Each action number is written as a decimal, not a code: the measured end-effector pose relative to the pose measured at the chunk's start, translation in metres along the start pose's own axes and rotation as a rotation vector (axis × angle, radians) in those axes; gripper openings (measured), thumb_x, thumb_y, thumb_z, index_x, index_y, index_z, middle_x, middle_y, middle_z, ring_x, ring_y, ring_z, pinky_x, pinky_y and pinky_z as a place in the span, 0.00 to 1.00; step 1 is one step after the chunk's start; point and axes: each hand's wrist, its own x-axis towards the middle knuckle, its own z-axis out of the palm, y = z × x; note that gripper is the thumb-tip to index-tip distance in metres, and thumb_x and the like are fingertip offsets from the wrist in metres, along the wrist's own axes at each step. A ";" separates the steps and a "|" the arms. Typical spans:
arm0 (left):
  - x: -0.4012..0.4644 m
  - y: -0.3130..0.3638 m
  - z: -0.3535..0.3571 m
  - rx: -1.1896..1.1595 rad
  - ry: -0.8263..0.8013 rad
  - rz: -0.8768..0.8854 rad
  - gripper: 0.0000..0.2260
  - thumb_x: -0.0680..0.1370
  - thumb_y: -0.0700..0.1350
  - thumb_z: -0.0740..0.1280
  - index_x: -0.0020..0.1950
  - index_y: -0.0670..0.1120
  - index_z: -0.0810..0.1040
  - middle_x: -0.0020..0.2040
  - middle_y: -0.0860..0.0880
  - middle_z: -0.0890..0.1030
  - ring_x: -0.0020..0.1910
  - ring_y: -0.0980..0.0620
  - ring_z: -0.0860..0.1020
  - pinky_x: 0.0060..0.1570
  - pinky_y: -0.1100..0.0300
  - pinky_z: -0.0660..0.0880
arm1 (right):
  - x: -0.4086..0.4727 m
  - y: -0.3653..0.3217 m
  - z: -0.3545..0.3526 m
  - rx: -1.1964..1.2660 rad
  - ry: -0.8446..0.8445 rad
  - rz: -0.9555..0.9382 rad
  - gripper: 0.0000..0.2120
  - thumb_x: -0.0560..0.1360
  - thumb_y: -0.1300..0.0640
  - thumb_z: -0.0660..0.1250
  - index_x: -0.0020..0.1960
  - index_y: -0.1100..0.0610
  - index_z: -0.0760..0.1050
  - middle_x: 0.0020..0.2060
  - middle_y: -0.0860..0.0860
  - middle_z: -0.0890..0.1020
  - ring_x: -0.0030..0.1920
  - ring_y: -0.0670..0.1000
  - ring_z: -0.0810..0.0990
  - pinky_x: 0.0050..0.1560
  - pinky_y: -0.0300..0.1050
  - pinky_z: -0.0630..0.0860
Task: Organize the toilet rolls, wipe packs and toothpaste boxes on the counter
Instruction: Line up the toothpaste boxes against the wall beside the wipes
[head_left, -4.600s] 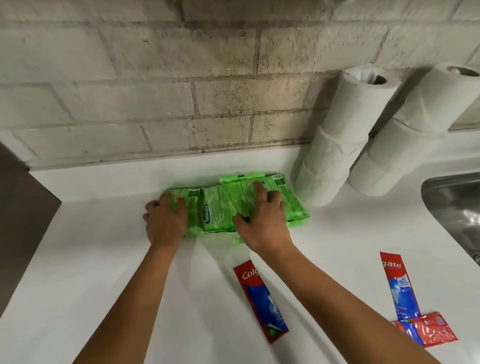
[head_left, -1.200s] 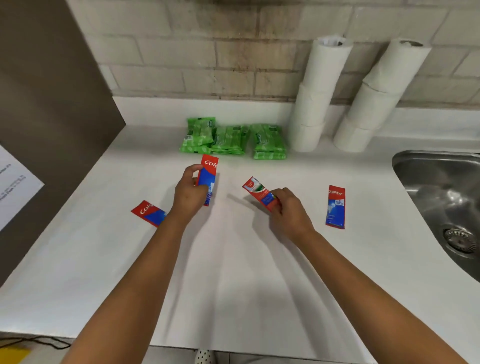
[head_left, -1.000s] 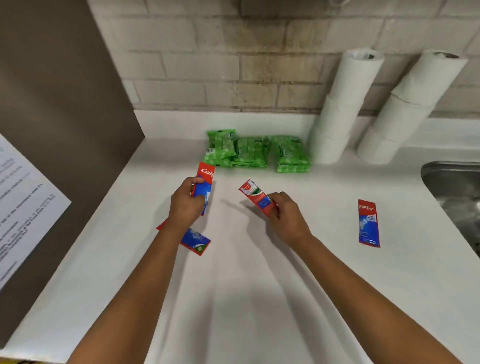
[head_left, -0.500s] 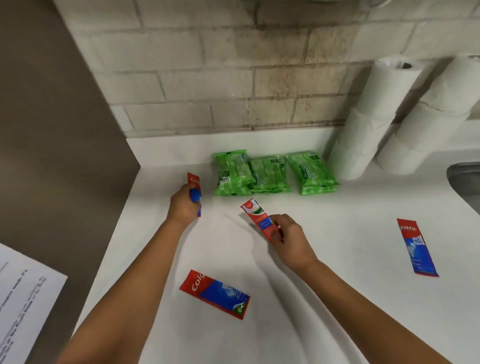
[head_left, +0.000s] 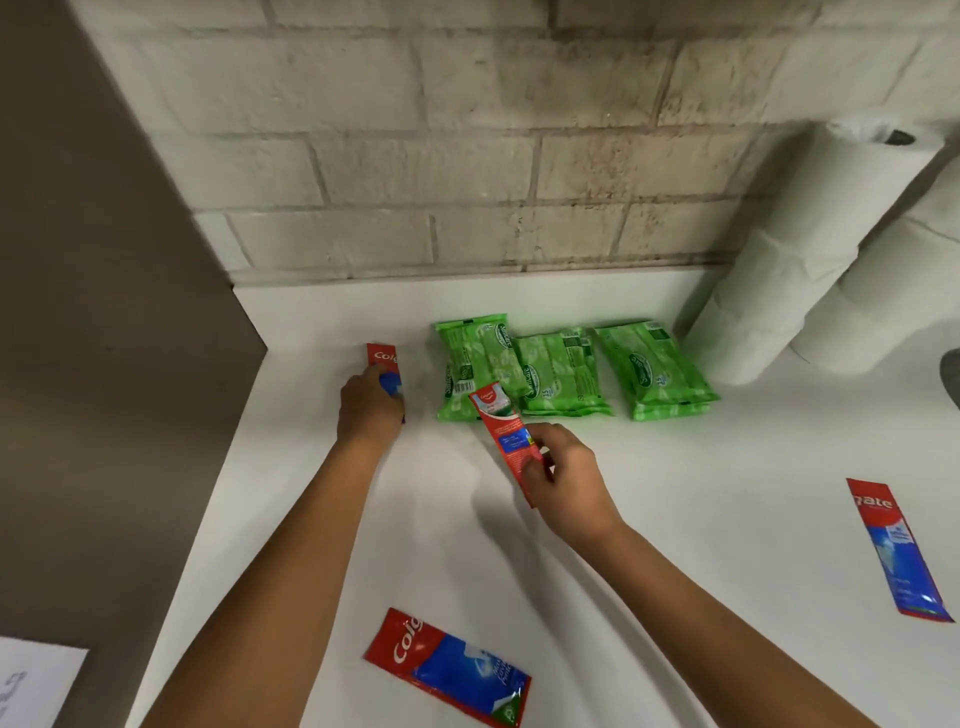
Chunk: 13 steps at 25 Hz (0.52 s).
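Note:
My left hand (head_left: 370, 405) grips a red and blue toothpaste box (head_left: 383, 359) lying on the white counter (head_left: 701, 493), just left of the green wipe packs (head_left: 566, 371). A red toothpaste box (head_left: 503, 431) is pinched in my right hand (head_left: 563, 480) and held tilted above the counter in front of the packs. Two more toothpaste boxes lie flat: one near the front (head_left: 447, 667), one at the right (head_left: 896, 553). Two leaning stacks of toilet rolls (head_left: 800, 260) stand against the brick wall to the right of the packs.
A grey-brown side panel (head_left: 104, 312) bounds the counter on the left. A sheet of paper (head_left: 36, 686) shows at the bottom left. The dark edge of a sink (head_left: 951, 374) shows at the far right.
My left hand has carried its toothpaste box back and down onto the counter beside the wipe packs. My right hand has brought its box closer to the packs.

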 end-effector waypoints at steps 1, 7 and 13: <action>0.002 -0.004 -0.002 0.014 0.004 -0.015 0.15 0.73 0.36 0.62 0.59 0.42 0.77 0.54 0.38 0.80 0.51 0.38 0.78 0.44 0.57 0.74 | 0.002 -0.003 0.003 0.009 -0.007 -0.007 0.15 0.72 0.69 0.58 0.55 0.61 0.76 0.45 0.55 0.77 0.37 0.53 0.73 0.39 0.43 0.70; 0.004 -0.020 -0.014 0.138 0.084 -0.066 0.16 0.75 0.44 0.64 0.63 0.48 0.75 0.68 0.43 0.66 0.66 0.40 0.66 0.63 0.50 0.69 | 0.017 -0.050 0.022 0.050 -0.093 -0.078 0.28 0.71 0.71 0.53 0.68 0.56 0.67 0.54 0.60 0.75 0.47 0.55 0.75 0.50 0.38 0.69; -0.005 -0.051 -0.028 0.059 0.253 0.038 0.14 0.75 0.43 0.67 0.59 0.43 0.78 0.64 0.42 0.73 0.61 0.44 0.74 0.59 0.60 0.68 | 0.057 -0.092 0.070 -0.170 -0.259 -0.138 0.30 0.72 0.72 0.56 0.72 0.54 0.63 0.57 0.59 0.68 0.53 0.61 0.75 0.60 0.48 0.73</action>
